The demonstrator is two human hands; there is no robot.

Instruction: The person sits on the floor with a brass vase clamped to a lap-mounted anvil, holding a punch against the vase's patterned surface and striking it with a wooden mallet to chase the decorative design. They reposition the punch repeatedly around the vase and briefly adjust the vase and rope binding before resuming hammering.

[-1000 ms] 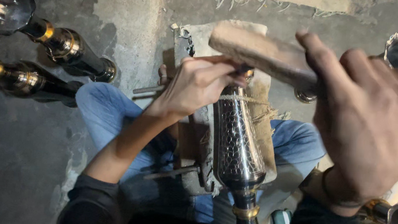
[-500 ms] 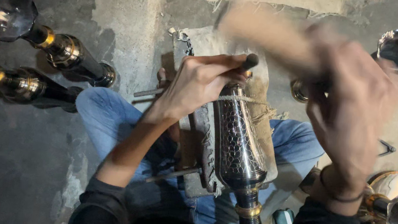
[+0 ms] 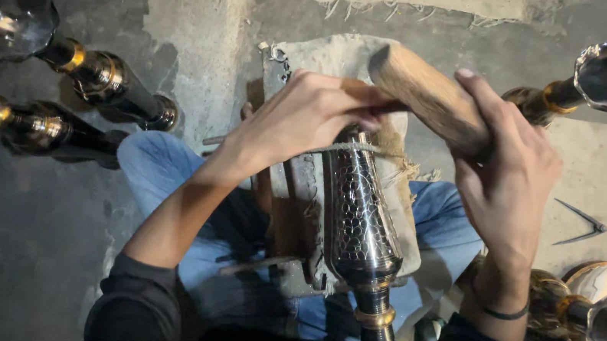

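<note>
- We saw the left hand (image 3: pixel 302 120) pinching a thin, dark punch (image 3: pixel 364 105) between thumb and fingertips, its tip lying near the upper end of the metal vase (image 3: pixel 359 216).
- We saw the right hand (image 3: pixel 507 180) clenched round a wooden mallet (image 3: pixel 425 93); the fingers wrapped the lower part of the handle, and the blunt end pointed up and to the left, above the punch.
- The vase lay on its side across the person's lap, over a cloth-covered block (image 3: pixel 317 60), its long axis running from the hands down towards the body. Its dark surface bore a hammered scale pattern, and a gold band (image 3: pixel 375 318) ringed the narrow neck near the bottom edge.
- The relation that mattered: the punch sat between mallet and vase, with the mallet head just to the right of and above the left fingers. The left hand was the nearer to the vase; whether the punch tip touched the metal, we could not tell.
- A cord (image 3: pixel 345 149) crossed the vase just below the left hand.
- On the concrete floor (image 3: pixel 18 236), more vases (image 3: pixel 77 66) lay to the left, another (image 3: pixel 584 82) at upper right, and a pair of dividers (image 3: pixel 578 223) to the right.
</note>
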